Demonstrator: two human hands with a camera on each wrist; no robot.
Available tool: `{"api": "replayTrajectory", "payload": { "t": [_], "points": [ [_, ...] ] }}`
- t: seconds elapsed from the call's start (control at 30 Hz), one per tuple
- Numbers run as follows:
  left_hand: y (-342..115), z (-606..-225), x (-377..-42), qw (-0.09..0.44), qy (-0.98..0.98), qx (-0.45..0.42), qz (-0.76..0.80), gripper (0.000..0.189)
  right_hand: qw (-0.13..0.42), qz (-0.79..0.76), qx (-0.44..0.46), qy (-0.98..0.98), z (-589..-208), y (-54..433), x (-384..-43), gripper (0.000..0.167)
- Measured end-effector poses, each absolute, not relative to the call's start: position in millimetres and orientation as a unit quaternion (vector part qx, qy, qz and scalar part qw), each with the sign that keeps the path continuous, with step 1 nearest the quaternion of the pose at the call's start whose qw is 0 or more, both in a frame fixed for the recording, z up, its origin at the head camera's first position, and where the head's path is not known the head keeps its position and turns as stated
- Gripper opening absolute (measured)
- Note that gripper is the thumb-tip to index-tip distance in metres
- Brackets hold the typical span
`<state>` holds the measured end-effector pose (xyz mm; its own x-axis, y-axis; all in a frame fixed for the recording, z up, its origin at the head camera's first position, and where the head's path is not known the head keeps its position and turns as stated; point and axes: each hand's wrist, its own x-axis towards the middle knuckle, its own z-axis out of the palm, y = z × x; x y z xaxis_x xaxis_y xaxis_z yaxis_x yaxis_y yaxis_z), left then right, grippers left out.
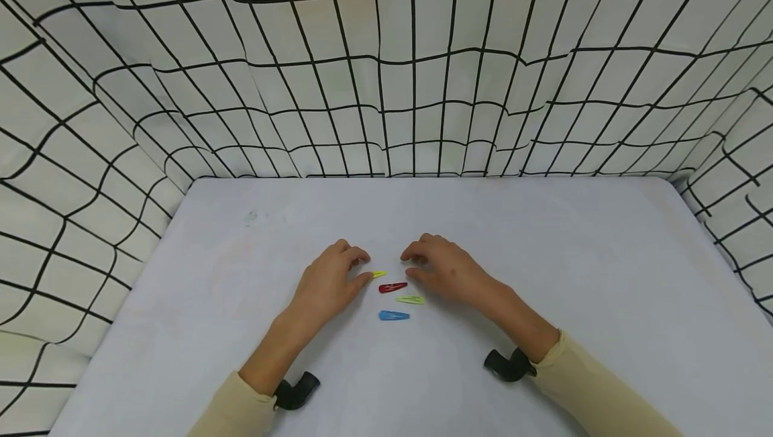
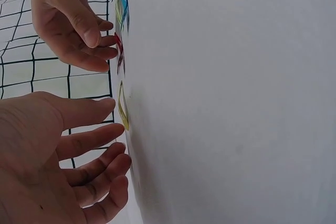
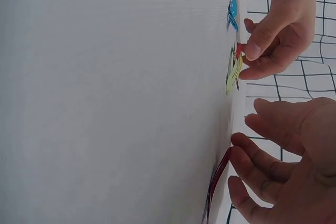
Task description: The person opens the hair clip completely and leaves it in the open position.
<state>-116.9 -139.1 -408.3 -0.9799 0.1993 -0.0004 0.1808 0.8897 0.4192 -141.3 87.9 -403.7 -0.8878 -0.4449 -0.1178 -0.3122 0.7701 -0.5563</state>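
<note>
A small group of snap hair clips lies between the hands in the head view: a yellow clip (image 1: 379,274), a red clip (image 1: 393,287), a light green clip (image 1: 410,300) and a blue clip (image 1: 394,315). My left hand (image 1: 331,279) hovers loosely curved beside the yellow clip, its thumb tip overlapping one end. Opposite it, my right hand (image 1: 449,268) has its fingers relaxed and apart, near the red clip. Neither hand holds anything. In the right wrist view a dark red clip (image 3: 218,177) shows by the right fingertips.
The clips lie on a white table (image 1: 604,256). A white wall with a black wire grid (image 1: 413,61) rises behind the table and at both sides. Black curved pieces (image 1: 296,391) are worn at both wrists, close to the cream sleeves (image 1: 238,407).
</note>
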Motion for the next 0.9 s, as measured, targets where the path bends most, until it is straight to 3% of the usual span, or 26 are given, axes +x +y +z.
{"api": "replayTrajectory", "payload": {
  "t": [0.9],
  "points": [
    [-140, -409, -118, 0.029, 0.968, 0.11, 0.226, 0.016, 0.158, -0.27, -0.216, 0.925, -406, 61, -148, 0.023]
  ]
}}
